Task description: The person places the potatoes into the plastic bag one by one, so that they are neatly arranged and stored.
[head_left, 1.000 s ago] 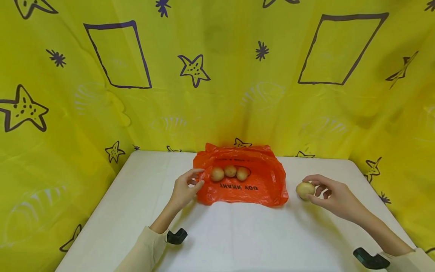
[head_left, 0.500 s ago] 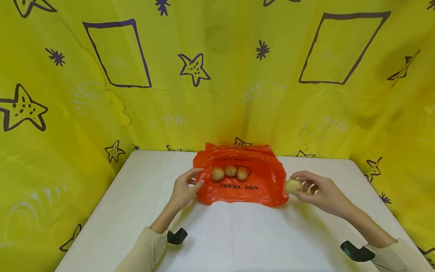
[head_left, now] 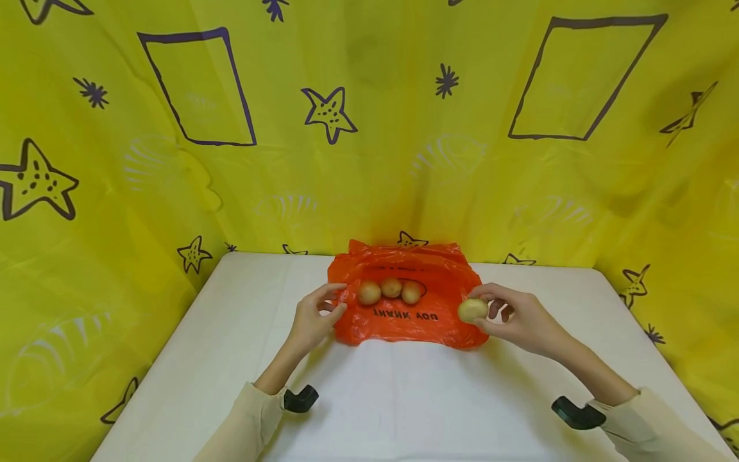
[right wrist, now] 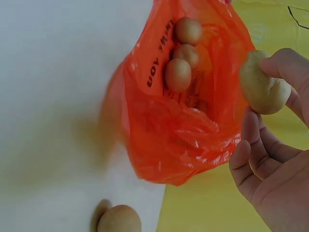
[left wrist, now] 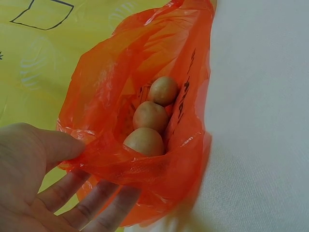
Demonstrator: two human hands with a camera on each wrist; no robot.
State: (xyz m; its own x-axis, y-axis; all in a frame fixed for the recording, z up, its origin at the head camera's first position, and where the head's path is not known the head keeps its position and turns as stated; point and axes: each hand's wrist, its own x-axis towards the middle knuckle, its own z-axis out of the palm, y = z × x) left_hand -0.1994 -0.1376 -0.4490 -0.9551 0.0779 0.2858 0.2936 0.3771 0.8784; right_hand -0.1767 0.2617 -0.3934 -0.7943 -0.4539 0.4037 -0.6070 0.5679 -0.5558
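Observation:
A red plastic bag with printed lettering lies with its mouth spread wide on the white table. Three potatoes sit in a row inside it; the left wrist view shows the nearest potato partly behind the bag's rim. My left hand pinches the bag's left edge, thumb on the rim and fingers beneath. Between the thumb and fingers of my right hand is a paler potato, held above the bag's right side. In the right wrist view this potato shows a dent in its skin.
Another potato rests on the table, cut off by the bottom of the right wrist view. Yellow curtain with star drawings stands behind and on both sides of the white table.
My right hand has moved left with its potato, from the table right of the bag to over the bag's right edge. My left hand stays at the bag's left edge.

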